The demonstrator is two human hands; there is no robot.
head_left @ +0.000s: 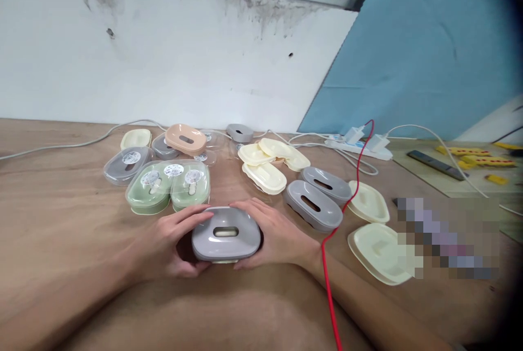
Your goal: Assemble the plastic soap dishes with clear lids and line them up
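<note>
Both my hands clasp a grey oval plastic case with a slot in its top, resting on the wooden table. My left hand wraps its left side, fingers curled round the edge. My right hand grips its right side the same way. Just behind the case stand two green cases under clear lids. To the right lie two more grey slotted cases.
Cream lids are piled behind, and two cream trays lie at the right. A peach case and clear-lidded grey ones sit at the back left. A red wire crosses my right wrist. A power strip and yellow parts lie farther right.
</note>
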